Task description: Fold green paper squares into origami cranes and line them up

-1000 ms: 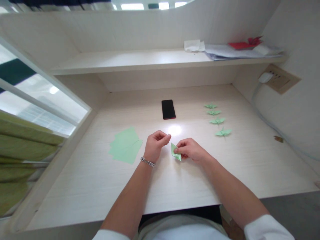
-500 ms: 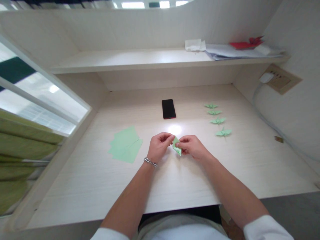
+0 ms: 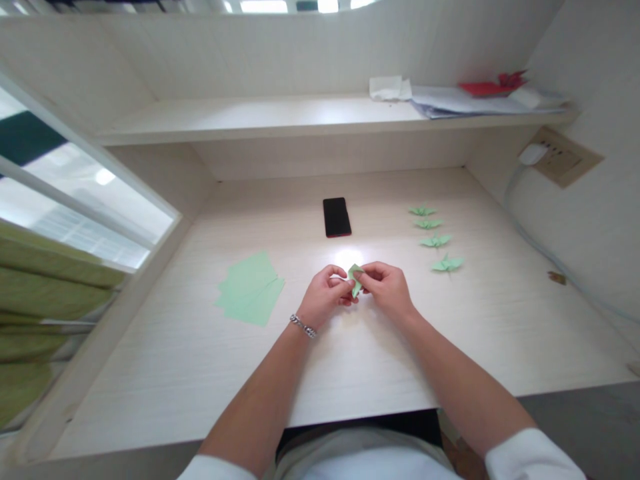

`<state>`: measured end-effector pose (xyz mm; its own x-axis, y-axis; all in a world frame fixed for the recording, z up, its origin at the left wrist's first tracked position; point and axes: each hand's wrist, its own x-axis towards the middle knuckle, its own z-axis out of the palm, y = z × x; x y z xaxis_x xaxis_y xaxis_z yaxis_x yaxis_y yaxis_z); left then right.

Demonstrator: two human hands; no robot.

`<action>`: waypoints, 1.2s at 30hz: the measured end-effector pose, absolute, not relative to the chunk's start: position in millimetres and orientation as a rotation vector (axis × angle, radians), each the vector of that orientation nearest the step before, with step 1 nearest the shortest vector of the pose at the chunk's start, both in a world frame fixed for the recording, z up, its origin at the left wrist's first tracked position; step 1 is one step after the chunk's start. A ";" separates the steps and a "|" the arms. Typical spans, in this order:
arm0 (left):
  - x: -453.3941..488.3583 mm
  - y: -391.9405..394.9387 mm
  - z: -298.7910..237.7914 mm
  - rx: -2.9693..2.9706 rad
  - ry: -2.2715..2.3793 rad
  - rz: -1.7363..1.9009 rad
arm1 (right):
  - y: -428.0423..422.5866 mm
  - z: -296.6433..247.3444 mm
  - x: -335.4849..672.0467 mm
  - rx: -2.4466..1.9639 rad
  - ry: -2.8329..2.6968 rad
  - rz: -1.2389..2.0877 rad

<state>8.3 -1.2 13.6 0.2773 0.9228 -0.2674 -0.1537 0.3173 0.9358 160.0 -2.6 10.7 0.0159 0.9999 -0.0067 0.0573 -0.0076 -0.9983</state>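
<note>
A small piece of folded green paper (image 3: 355,280) is pinched between my two hands, just above the desk. My left hand (image 3: 326,293) wears a chain bracelet at the wrist and grips the paper's lower left part with thumb and fingers. From the other side my right hand (image 3: 387,287) holds the upper right part between thumb and forefinger. Part of the paper is hidden behind the fingers. Left of my hands lies a fanned pile of flat green paper sheets (image 3: 247,290). Several folded green paper cranes (image 3: 435,241) stand in a column to the right.
A black phone (image 3: 337,217) lies on the desk (image 3: 200,373) beyond my hands. The shelf (image 3: 240,117) above carries white papers (image 3: 450,100) and a red folded paper (image 3: 483,88). A cable (image 3: 537,243) runs down from the socket (image 3: 565,157) at right.
The folded paper has been turned more upright and raised slightly. My left fingers have shifted to its lower part, and my right hand has moved up to its top.
</note>
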 end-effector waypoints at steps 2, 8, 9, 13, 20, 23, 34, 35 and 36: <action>7.8 -0.9 13.9 0.971 1.017 0.895 | -2.6 9.8 160.0 -1.252 -1.231 1.185; 8.2 -1.9 13.9 0.996 1.027 0.886 | -2.2 7.9 160.3 -1.252 -1.213 1.170; 8.0 -1.9 13.8 0.997 1.024 0.882 | -2.1 7.8 160.3 -1.262 -1.217 1.160; 6.4 -1.6 14.2 0.990 1.003 0.867 | -1.9 7.9 160.3 -1.287 -1.216 1.133; 5.1 -2.8 15.1 0.981 0.960 0.874 | -1.3 9.0 160.7 -1.320 -1.213 1.088; 4.0 -3.0 14.8 0.970 0.930 0.867 | -1.1 9.2 161.0 -1.299 -1.202 1.093; -0.4 -5.5 21.1 0.980 0.893 0.772 | 0.7 9.0 162.8 -1.265 -1.111 1.051; -0.4 -5.4 21.6 0.973 0.888 0.771 | 0.9 8.8 162.9 -1.259 -1.104 1.050; -0.3 -5.2 21.9 0.963 0.884 0.774 | 1.1 8.4 162.9 -1.252 -1.098 1.050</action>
